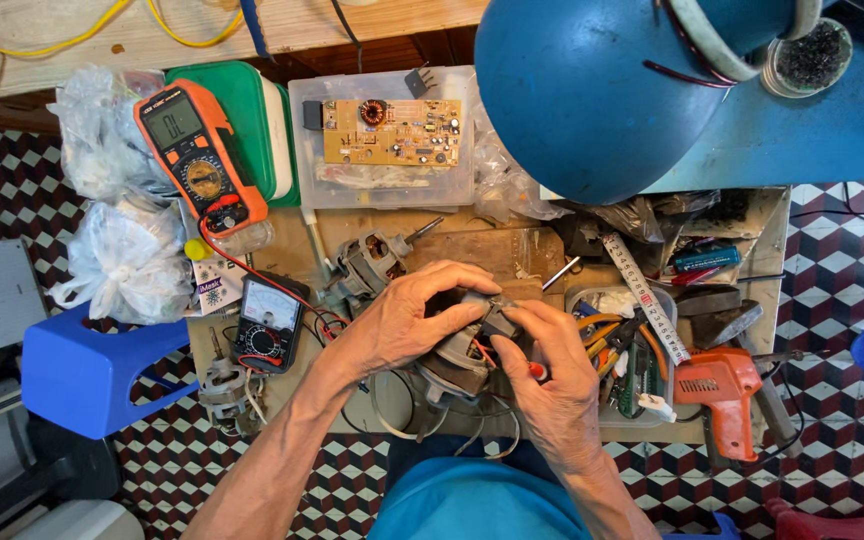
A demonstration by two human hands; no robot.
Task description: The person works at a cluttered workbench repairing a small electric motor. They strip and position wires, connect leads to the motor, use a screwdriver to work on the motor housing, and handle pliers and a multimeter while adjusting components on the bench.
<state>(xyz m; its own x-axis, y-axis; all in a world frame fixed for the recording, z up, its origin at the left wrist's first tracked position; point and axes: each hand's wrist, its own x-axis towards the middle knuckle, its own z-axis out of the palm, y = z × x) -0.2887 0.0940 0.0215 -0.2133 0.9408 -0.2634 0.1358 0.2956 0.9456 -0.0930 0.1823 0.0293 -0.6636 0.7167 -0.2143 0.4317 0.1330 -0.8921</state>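
The small grey motor sits at the centre of your workbench, cradled between both your hands just below the wooden board. Your left hand wraps it from nine o'clock, fingers curled over its top and clenched on the housing. Your right hand comes in from four o'clock, fingertips pinching a small part at the motor's upper right edge; whether it also grips the red-tipped tool under the palm, you cannot tell. The motor's long axis seems to run from seven toward one o'clock, and your left hand carries the weight. Loose wires trail out at six o'clock. A second motor lies at eleven o'clock, the analogue meter at nine, the orange multimeter beyond it, and the orange drill at three.
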